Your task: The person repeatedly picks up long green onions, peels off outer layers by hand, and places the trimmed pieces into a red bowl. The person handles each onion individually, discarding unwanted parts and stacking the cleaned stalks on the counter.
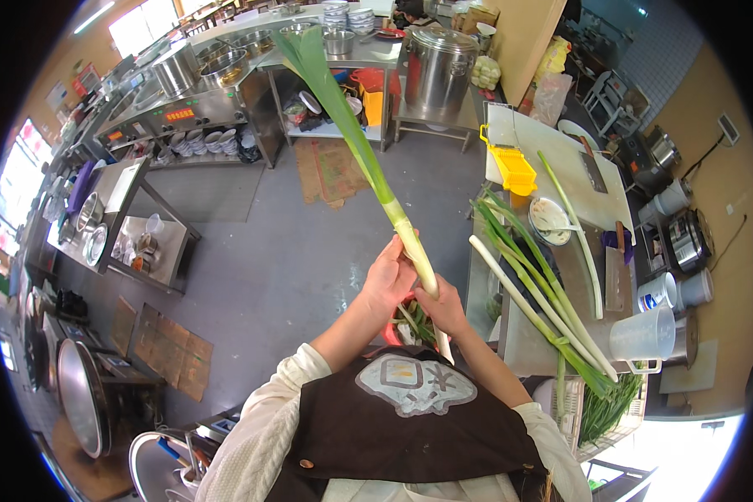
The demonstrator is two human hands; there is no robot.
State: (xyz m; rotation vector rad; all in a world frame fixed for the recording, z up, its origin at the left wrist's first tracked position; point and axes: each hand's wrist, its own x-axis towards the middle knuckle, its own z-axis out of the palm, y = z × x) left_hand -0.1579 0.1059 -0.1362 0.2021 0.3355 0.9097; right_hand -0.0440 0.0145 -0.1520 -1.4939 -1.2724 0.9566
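Observation:
A long leek or large green onion (pixel 376 172) slants up and away from my body, its broad green leaves at the far end. My left hand (pixel 392 276) grips the pale stem from its left side. Lower down, my right hand (pixel 442 305) is closed around the same stem, whose white end pokes out below the fingers near my apron. Beneath my hands a red bin (pixel 390 329) holds green and white trimmings (pixel 417 323), partly covered by my arms. Several similar stalks (pixel 539 282) lie on the steel table (pixel 521 342) at my right.
On that table are a white cutting board (pixel 577 169), a yellow slicer (pixel 513 169), a cleaver (pixel 615 279), a bowl (pixel 549 221) and a clear plastic jug (pixel 643 336). A crate (pixel 634 414) of thin greens stands below. Flattened cardboard (pixel 172 351) covers floor to the left.

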